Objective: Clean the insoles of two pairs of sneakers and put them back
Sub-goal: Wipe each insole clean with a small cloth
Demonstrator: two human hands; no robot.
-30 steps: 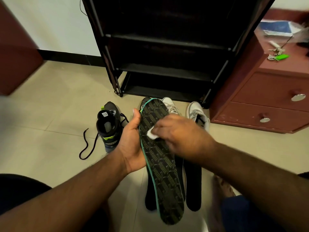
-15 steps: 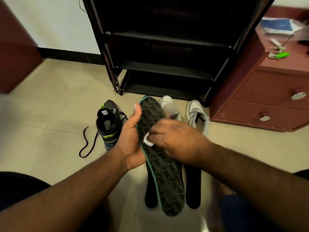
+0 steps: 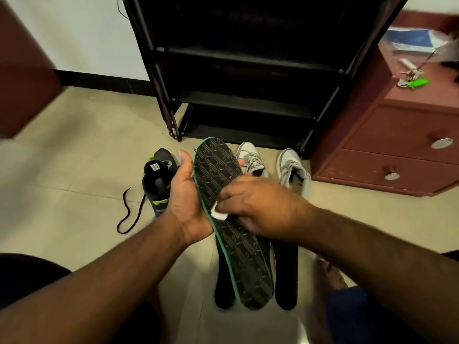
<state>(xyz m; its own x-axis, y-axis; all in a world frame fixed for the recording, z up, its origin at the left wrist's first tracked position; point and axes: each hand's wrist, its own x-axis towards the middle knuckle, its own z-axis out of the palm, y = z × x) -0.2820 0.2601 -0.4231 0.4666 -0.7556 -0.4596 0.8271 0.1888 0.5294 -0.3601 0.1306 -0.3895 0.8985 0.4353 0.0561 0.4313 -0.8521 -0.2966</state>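
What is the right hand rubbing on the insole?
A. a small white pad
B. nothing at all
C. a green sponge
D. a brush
A: the right hand pinches a small white pad against the patterned insole, which the left hand holds up.

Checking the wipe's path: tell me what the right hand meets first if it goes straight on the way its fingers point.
The right hand, pinching a white pad, points left across the insole. Past the insole's green edge it would probably meet the left hand gripping that edge, though depth is unclear.
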